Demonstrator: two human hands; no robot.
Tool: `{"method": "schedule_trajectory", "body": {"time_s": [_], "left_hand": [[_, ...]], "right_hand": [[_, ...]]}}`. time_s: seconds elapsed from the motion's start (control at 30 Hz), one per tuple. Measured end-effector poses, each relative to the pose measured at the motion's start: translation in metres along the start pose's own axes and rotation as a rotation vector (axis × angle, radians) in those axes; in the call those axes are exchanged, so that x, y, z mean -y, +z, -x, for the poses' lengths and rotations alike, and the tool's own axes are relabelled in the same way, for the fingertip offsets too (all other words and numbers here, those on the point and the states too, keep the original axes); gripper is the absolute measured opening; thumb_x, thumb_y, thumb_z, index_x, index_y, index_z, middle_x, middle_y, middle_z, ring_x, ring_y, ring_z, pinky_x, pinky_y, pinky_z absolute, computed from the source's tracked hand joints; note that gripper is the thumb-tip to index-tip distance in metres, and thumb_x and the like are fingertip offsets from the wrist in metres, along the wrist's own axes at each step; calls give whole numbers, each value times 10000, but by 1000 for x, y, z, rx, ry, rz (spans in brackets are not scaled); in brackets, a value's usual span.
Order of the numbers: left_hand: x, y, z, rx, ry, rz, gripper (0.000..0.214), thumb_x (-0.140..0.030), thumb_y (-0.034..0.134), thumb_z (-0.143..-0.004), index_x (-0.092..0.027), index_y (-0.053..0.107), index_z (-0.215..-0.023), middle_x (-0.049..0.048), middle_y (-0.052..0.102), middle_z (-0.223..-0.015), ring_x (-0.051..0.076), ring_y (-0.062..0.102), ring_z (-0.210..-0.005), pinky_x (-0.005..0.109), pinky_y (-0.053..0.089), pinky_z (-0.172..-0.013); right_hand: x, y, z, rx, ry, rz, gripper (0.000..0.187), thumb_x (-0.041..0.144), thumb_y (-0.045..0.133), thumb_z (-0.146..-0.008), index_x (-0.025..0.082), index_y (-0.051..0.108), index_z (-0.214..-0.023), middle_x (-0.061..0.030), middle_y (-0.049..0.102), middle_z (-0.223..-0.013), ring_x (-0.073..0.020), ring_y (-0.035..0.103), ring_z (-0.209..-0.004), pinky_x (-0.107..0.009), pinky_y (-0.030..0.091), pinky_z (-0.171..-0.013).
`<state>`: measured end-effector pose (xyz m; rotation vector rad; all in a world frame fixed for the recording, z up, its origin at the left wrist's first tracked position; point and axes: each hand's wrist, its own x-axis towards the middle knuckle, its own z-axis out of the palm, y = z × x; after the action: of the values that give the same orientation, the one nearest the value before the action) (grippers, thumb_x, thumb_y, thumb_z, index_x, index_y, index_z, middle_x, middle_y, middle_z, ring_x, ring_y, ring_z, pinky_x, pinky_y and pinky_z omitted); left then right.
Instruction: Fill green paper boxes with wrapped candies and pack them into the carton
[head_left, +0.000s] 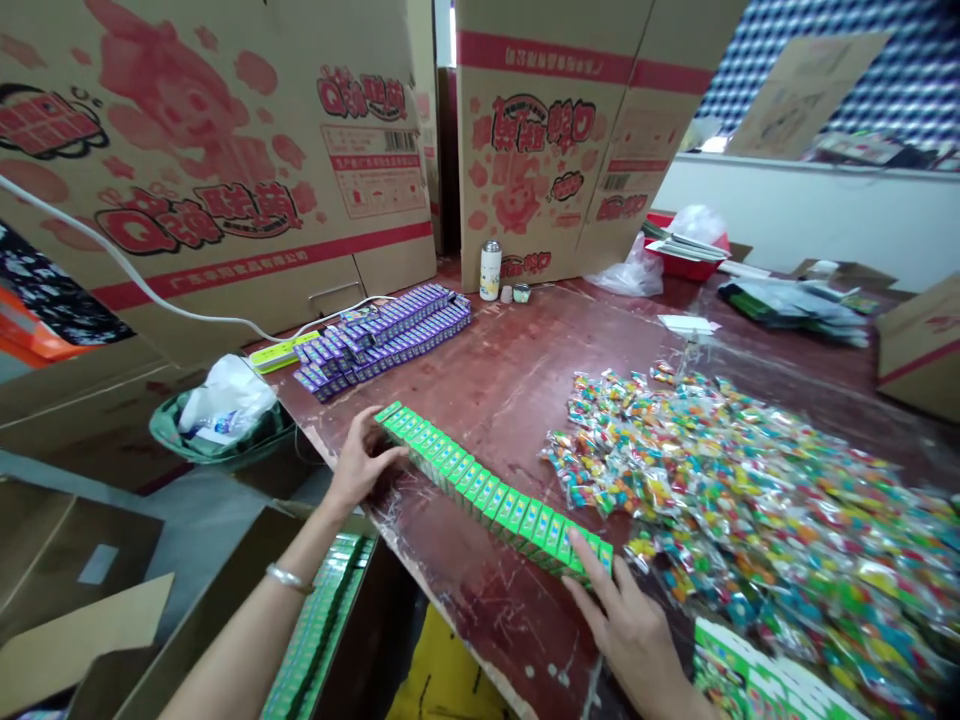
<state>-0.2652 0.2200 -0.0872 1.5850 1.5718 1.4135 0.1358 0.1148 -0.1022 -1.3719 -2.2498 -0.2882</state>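
A long row of small green boxes [487, 490] stands packed side by side on the dark red table [480, 390], running from its left edge toward the right. My left hand [358, 462], with a silver bangle on the wrist, grips the far left end between thumb and fingers. At the near right end, my right hand [634, 620] has its fingers on the top and side of the last boxes. Right of the row spreads a big heap of clear-wrapped colourful candies [750, 500]. Flat green printed packaging [757, 670] lies by my right hand, partly out of view.
Purple boxes [382, 340] sit in rows at the table's back left. Behind them stand large cartons [547, 150] and a white bottle [490, 270]. Below the left edge, an open carton holds more green boxes [322, 620]; a lined bin [217, 420] stands farther back.
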Motion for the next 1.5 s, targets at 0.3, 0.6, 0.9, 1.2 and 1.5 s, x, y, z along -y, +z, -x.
{"method": "schedule_trajectory", "body": {"time_s": [0.3, 0.6, 0.9, 1.2, 1.5], "left_hand": [[-8, -26, -12, 215, 85, -366, 861, -495, 729, -714, -248, 323, -1432, 99, 464, -1421, 304, 458, -1297, 473, 347, -1101], [-22, -5, -6, 146, 44, -491, 669, -581, 635, -760, -174, 476, -1266, 130, 557, -1254, 308, 536, -1170, 450, 417, -1004], [-29, -14, -14, 217, -106, -137, 672, -500, 721, -680, -189, 505, -1235, 96, 600, -1201, 284, 596, -1081, 450, 457, -957], [-33, -16, 0, 108, -97, 31, 600, -344, 832, -597, -150, 615, -1122, 95, 654, -1118, 268, 605, -1065, 398, 457, -962], [-37, -159, 74, -233, -251, 63, 626, -319, 868, -546, -117, 627, -1087, 67, 680, -1014, 237, 617, -945, 374, 468, -884]], "right_hand": [[3, -10, 3, 53, -48, 87, 456, 382, 425, -1001, 265, 414, -1441, -44, 611, -805, -106, 561, -527, -197, 437, -493], [8, -4, 8, 27, -76, 156, 484, 352, 453, -998, 258, 367, -1465, -31, 616, -788, -94, 545, -507, -201, 431, -493], [4, 1, 7, 2, -77, 77, 453, 343, 414, -1010, 253, 390, -1453, -57, 646, -856, -114, 590, -559, -207, 455, -503], [-36, -14, -13, 24, -459, 167, 595, 50, 387, -946, 325, 331, -1471, -64, 623, -1264, -202, 653, -755, -273, 428, -471], [37, -32, -128, 96, -601, -248, 404, 288, 408, -995, 296, 463, -1396, -62, 656, -1193, -207, 678, -823, -294, 469, -605]]}}
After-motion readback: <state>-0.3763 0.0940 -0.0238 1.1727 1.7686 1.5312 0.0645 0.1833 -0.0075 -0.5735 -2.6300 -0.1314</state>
